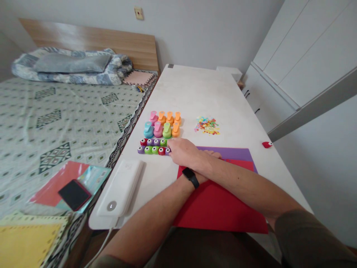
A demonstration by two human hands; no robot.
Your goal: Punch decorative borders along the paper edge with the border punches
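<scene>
My right forearm crosses over my left one. My right hand (182, 150) is closed at the right end of two rows of small craft punches (152, 150), its fingertips close against the end ones. What its fingers hold, if anything, is hidden. Partly covered by the right forearm, my left hand (213, 153) lies with fingers stretched on the paper, a black watch on its wrist. Under my arms a red sheet (220, 208) overlaps a purple sheet (240, 152). Larger punches (157, 129) in pink, orange, blue and green stand just behind the small ones.
Colourful paper cutouts (208, 125) lie in a pile on the white table (195, 89). A red punch (267, 144) sits near the right edge. At the left front lies a white corded device (121, 190). A bed beside the table holds a phone (74, 194) and coloured sheets (28, 242).
</scene>
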